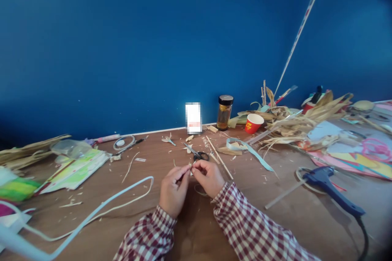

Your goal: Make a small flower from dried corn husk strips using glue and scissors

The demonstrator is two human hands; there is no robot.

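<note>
Over the middle of the brown table, my left hand [175,189] and my right hand [208,177] meet fingertip to fingertip. Both are closed in a pinch around something small and pale, too tiny to name. Just beyond the fingers lie scissors [200,156] with black handles, their blades pointing away to the left. A thin wooden stick [219,157] rests to the right of them. Small scraps of dried husk [190,138] are scattered behind the scissors. Checked sleeves cover both wrists.
A blue glue gun [333,191] lies at right, its cord trailing forward. Behind stand a lidded jar [224,112] and a red paper cup [254,123], beside piled corn husks [294,128]. A pale bent tube [101,208] crosses the left front. A blue partition [137,49] closes the back.
</note>
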